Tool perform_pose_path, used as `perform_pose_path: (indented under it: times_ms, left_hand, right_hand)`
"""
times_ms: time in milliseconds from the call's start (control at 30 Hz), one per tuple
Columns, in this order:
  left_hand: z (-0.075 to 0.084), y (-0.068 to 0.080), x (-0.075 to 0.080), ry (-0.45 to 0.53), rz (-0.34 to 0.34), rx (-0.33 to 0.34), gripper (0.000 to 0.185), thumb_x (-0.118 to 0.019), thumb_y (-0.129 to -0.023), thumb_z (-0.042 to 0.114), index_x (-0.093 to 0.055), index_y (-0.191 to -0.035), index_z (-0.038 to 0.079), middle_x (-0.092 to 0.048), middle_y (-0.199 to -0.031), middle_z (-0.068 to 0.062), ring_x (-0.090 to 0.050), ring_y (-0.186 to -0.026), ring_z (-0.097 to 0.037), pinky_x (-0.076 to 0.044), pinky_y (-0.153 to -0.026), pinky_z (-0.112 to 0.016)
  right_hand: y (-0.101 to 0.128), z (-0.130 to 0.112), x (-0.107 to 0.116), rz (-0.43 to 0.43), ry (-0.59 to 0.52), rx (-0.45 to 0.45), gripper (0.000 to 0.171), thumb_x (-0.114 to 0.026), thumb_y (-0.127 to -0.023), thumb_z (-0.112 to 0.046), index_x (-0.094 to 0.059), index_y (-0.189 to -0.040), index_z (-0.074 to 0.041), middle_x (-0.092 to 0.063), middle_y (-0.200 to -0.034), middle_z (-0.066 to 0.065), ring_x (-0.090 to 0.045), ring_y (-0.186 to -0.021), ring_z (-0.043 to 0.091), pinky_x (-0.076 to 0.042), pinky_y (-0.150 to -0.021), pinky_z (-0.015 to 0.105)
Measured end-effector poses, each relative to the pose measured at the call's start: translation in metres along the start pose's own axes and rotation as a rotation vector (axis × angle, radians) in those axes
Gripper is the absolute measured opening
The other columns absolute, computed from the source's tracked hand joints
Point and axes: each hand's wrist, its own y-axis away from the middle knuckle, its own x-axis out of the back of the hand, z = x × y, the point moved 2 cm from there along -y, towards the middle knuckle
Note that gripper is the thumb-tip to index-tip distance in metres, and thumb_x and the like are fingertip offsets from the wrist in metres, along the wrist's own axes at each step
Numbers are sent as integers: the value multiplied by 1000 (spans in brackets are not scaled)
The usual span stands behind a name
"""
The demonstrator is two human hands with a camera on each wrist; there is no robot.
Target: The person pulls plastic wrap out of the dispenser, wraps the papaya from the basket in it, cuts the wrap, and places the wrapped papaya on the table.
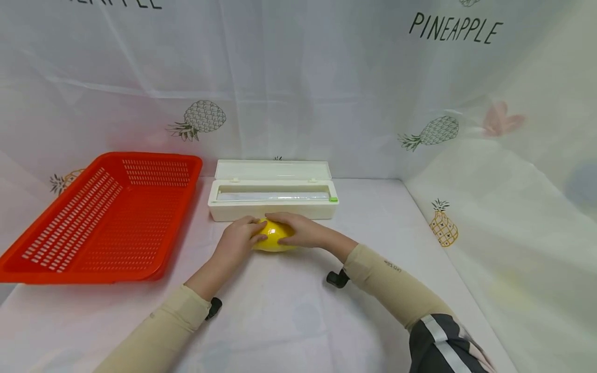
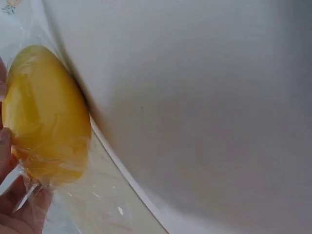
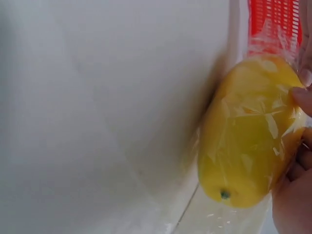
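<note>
A smooth yellow fruit (image 1: 272, 238), mango-like in shape, lies on the table in front of the white box, between the two hands. Clear cling film wraps it, and loose film (image 2: 100, 207) hangs around it in the left wrist view. My left hand (image 1: 237, 238) grips its left end, thumb and fingers curled over the film. On the other side, my right hand (image 1: 304, 231) holds the right end with thumb and fingers spread around it. A dark greenish stem end shows on the fruit (image 3: 246, 139) in the right wrist view. The fruit's underside is hidden.
Directly behind the hands stands a white cling film box (image 1: 275, 211), its lid (image 1: 272, 170) raised and a roll (image 1: 272, 196) inside. A red slotted basket (image 1: 163, 259) stands at the left. White printed cloth (image 1: 298, 103) hangs behind the table.
</note>
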Motion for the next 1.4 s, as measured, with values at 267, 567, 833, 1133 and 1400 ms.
perform_pose_path:
  times_ms: [267,567,833,1133,1400]
  left_hand:
    - [5,11,2,-128,10,-55,46,-78,-81,18,-67,-122,0,-65,-118,-21,-65,-104,-36,-52,-88,-46]
    - [3,20,13,-16,-57,-16,37,-77,-84,21,-70,-116,5,-70,-111,-15,-67,-95,-32,-53,-85,-46]
    - [-22,-8,13,383,-217,240,33,-65,-95,18,-64,-127,10,-64,-122,-11,-61,-107,-32,-51,-91,-46]
    - [-31,-8,-5,563,-428,366,45,-66,-94,31,-56,-136,20,-54,-134,-20,-55,-116,-37,-53,-89,-44]
    - [-14,3,-12,640,-465,385,57,-72,-88,33,-49,-139,25,-45,-142,-21,-54,-116,-36,-55,-82,-38]
  right_hand:
    - [7,-4,-3,-28,1,83,60,-65,-94,-10,-42,-148,-12,-27,-158,-3,-20,-144,10,-22,-115,30]
    - [16,3,-7,14,0,129,54,-66,-93,-11,-48,-144,-14,-32,-154,-6,-21,-143,8,-21,-115,31]
    - [25,18,-5,43,-114,119,50,-69,-89,-8,-57,-137,-15,-42,-147,-10,-30,-139,4,-29,-111,28]
    - [29,19,-8,39,-180,126,43,-71,-87,-3,-66,-128,-16,-47,-143,-13,-32,-138,5,-33,-109,28]
    - [42,10,-7,109,-278,66,31,-82,-80,-14,-74,-110,-14,-53,-141,-4,-38,-137,16,-32,-111,40]
